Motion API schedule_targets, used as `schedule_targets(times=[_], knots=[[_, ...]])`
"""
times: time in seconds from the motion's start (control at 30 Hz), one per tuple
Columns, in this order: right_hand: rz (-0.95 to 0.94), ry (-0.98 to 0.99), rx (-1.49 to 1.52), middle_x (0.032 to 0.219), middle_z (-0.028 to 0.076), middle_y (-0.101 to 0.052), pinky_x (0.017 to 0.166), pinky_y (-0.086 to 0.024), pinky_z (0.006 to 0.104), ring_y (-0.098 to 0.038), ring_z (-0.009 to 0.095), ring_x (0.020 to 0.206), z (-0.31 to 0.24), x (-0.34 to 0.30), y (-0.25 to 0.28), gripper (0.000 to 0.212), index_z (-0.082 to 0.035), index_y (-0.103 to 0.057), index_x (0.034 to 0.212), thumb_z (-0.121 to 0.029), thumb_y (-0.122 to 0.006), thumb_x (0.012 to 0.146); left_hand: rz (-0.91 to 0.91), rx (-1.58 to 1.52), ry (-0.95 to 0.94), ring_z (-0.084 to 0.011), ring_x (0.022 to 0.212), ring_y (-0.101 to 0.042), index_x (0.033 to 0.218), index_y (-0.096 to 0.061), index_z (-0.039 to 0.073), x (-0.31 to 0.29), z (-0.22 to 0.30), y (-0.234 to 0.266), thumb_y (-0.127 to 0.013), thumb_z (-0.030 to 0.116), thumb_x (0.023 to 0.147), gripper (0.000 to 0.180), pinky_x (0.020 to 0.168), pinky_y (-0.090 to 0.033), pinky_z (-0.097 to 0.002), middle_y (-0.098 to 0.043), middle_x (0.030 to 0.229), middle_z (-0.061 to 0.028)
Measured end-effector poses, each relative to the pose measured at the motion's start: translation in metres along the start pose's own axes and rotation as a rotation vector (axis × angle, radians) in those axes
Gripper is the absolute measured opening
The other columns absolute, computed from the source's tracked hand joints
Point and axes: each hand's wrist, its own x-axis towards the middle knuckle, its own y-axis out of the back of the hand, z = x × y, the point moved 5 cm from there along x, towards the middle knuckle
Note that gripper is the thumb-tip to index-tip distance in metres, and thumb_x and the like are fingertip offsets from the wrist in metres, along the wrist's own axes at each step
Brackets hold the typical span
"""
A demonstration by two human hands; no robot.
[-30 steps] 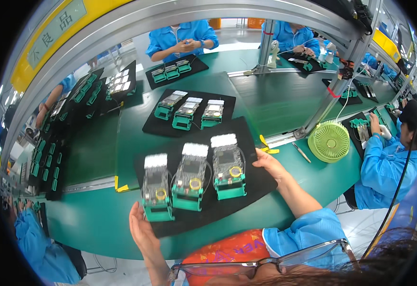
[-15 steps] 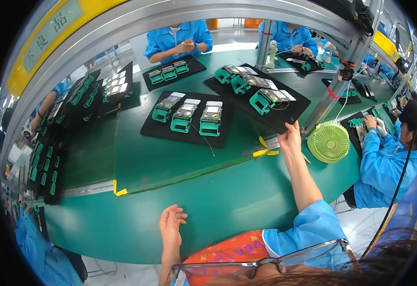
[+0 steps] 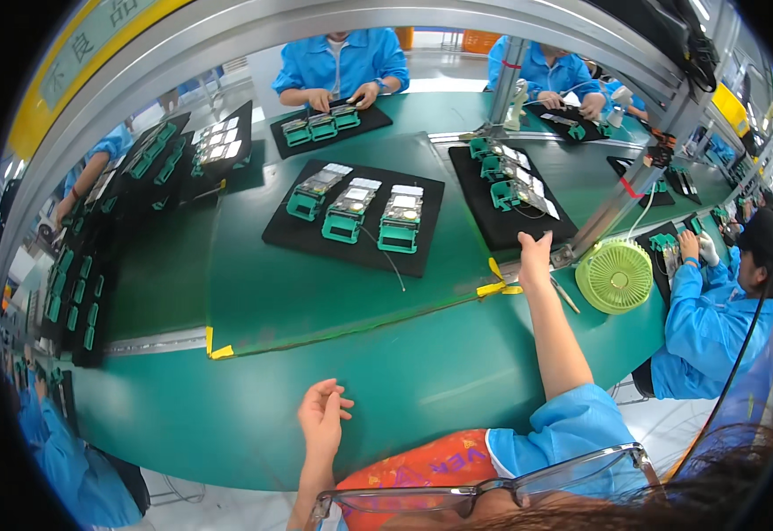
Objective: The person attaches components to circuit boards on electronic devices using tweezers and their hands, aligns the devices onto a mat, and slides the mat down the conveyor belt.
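Observation:
My right hand (image 3: 535, 255) reaches out to the near edge of a black mat (image 3: 482, 208), thumb and forefinger apart at that edge. On that mat lie several green-framed circuit board assemblies (image 3: 519, 184) with white parts and a thin wire. A second black mat (image 3: 302, 234) sits in the middle with three similar boards (image 3: 347, 212). From one of those boards a thin wire trails over the near edge. My left hand (image 3: 323, 411) hovers over the near green table, its fingers loosely bent and apart, with nothing in it.
A green fan (image 3: 615, 276) stands right of my right hand, near a metal post (image 3: 612, 199). Yellow tape (image 3: 491, 288) marks a corner of the belt (image 3: 263, 301). Co-workers in blue sit across and at right. More loaded mats (image 3: 218, 150) stand at left.
The right mat has turned and slid right, away from the middle mat, with my right hand at its near edge. A co-worker's hands across have come down to a mat of boards.

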Motion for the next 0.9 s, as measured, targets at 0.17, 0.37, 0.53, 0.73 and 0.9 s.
schedule_targets(times=[0.17, 0.37, 0.53, 0.73, 0.9], knots=[[-0.7, 0.7, -0.339, 0.131, 0.017, -0.05, 0.102, -0.038, 0.0399, -0.046, 0.032, 0.123, -0.105, -0.137, -0.061, 0.051, -0.002, -0.049, 0.129, -0.012, -0.061, 0.081, -0.025, 0.057, -0.023, -0.0139, 0.075, -0.063, 0.115, -0.055, -0.001, 0.001, -0.003, 0.0, -0.051, 0.001, 0.093, 0.022, 0.056, -0.05, -0.0228, -0.06, 0.1, -0.0089], [-1.077, 1.093, -0.536, 0.121, 0.017, -0.054, 0.096, -0.038, 0.044, -0.048, 0.033, 0.118, -0.106, -0.245, -0.139, 0.058, 0.001, -0.05, 0.122, -0.03, -0.071, 0.078, -0.035, 0.054, -0.037, -0.0142, 0.076, -0.062, 0.116, -0.054, -0.001, 0.0, -0.001, -0.001, -0.051, 0.003, 0.094, 0.022, 0.057, -0.049, -0.0225, -0.06, 0.101, -0.0091], [-0.935, 1.155, -0.766, 0.097, 0.013, -0.053, 0.081, -0.041, 0.0404, -0.05, 0.028, 0.094, -0.096, -0.253, -0.182, 0.054, 0.0, -0.053, 0.102, -0.043, -0.072, 0.076, -0.041, 0.091, -0.062, -0.016, 0.077, -0.064, 0.114, -0.054, -0.004, -0.001, 0.002, -0.002, -0.051, 0.001, 0.093, 0.022, 0.058, -0.052, -0.0241, -0.06, 0.101, -0.011], [-1.008, 1.151, -0.688, 0.097, 0.015, -0.053, 0.082, -0.042, 0.0396, -0.051, 0.03, 0.094, -0.096, -0.254, -0.172, 0.061, 0.002, -0.053, 0.103, -0.048, -0.072, 0.074, -0.048, 0.098, -0.053, -0.0164, 0.077, -0.065, 0.114, -0.055, -0.005, 0.0, 0.001, -0.002, -0.051, 0.001, 0.093, 0.022, 0.057, -0.052, -0.0244, -0.061, 0.1, -0.0117], [-1.234, 1.243, -0.593, 0.103, 0.015, -0.054, 0.087, -0.044, 0.0407, -0.052, 0.031, 0.1, -0.106, -0.279, -0.105, 0.063, 0.001, -0.051, 0.116, -0.035, -0.076, 0.071, 0.021, 0.038, -0.026, -0.0155, 0.076, -0.064, 0.112, -0.056, -0.004, -0.004, 0.001, 0.003, -0.049, 0.0, 0.093, 0.021, 0.057, -0.051, -0.024, -0.061, 0.099, -0.0115]])
